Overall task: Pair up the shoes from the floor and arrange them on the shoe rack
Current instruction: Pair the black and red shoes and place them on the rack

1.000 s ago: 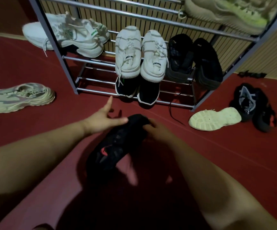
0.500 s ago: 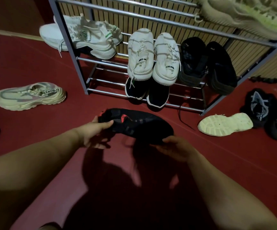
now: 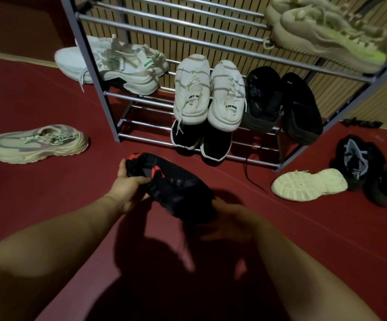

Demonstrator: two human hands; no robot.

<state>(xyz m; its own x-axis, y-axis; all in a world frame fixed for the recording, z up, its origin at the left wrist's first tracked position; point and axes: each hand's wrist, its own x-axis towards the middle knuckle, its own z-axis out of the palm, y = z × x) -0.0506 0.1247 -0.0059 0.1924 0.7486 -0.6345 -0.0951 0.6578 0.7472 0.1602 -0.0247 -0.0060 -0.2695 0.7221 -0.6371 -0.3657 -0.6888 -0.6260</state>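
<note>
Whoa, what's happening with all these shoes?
Someone is sorting shoes. The left hand and right hand hold a black shoe with red patches in front of the shoe rack. A white pair and a black pair already sit on the rack. A beige shoe, an upturned pale shoe and dark shoes lie on the floor.

Head view, forward and down, near shoe rack (image 3: 91, 66)
</note>
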